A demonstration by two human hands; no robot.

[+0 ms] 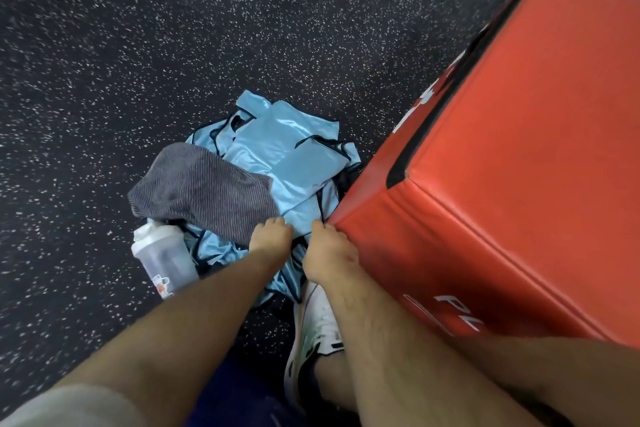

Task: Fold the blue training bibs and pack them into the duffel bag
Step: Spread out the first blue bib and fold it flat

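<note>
— Blue bibs (287, 156) lie heaped on the floor (104, 45), against the red box (519, 149). Where to take one?
— By the near hem, where the left grip (270, 236) and right grip (329, 253) both pinch the cloth. It looks light, limp and slippery, so it will sag.
— What's in the way?
— A grey towel (207, 191) draped over the heap, a bottle (162, 260) beside it. No duffel bag is plainly seen.
</note>
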